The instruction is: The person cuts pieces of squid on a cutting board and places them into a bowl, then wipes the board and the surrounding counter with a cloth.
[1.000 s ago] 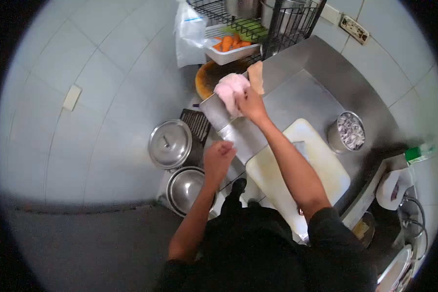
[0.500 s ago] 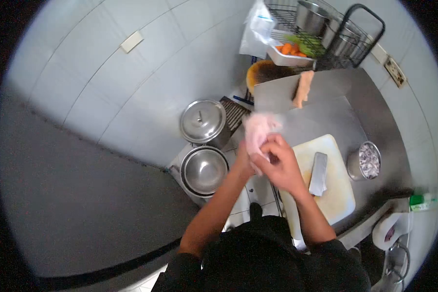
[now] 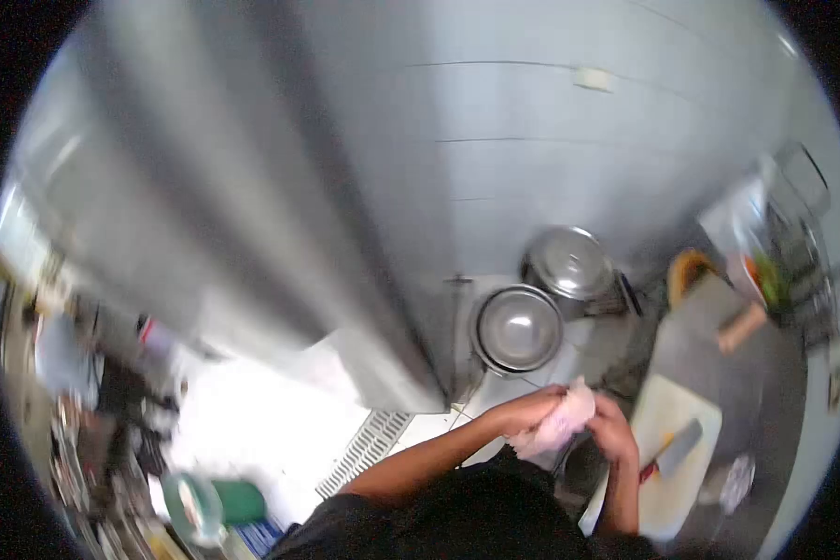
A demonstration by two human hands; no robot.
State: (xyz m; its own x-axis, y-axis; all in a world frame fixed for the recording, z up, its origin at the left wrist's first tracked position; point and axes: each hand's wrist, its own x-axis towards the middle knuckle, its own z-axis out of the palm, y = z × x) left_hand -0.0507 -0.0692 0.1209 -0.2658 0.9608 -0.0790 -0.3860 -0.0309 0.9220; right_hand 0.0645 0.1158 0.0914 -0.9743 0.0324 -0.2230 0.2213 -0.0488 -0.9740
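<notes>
Between my hands, close to my body, is a crumpled pale pink cloth (image 3: 567,422), blurred by motion. My left hand (image 3: 530,411) closes on its left side, and my right hand (image 3: 612,431) grips the right side. To the right of my right hand, a cleaver (image 3: 679,450) lies flat on a white cutting board (image 3: 670,397). Beyond the hands, a shiny steel bowl (image 3: 520,327) stands low down near the wall, with a lidded steel pot (image 3: 571,261) behind it.
A steel counter (image 3: 709,322) runs along the right, holding a metal cup (image 3: 733,481) and an orange-brown block (image 3: 742,327). A wire rack (image 3: 805,252) is at far right. On the left are a tall grey panel (image 3: 252,187), a floor grate (image 3: 369,448) and a green container (image 3: 238,501).
My view has swung left, so the counter and board now sit farther right. Both hands still hold the cloth, now lower and nearer my body.
</notes>
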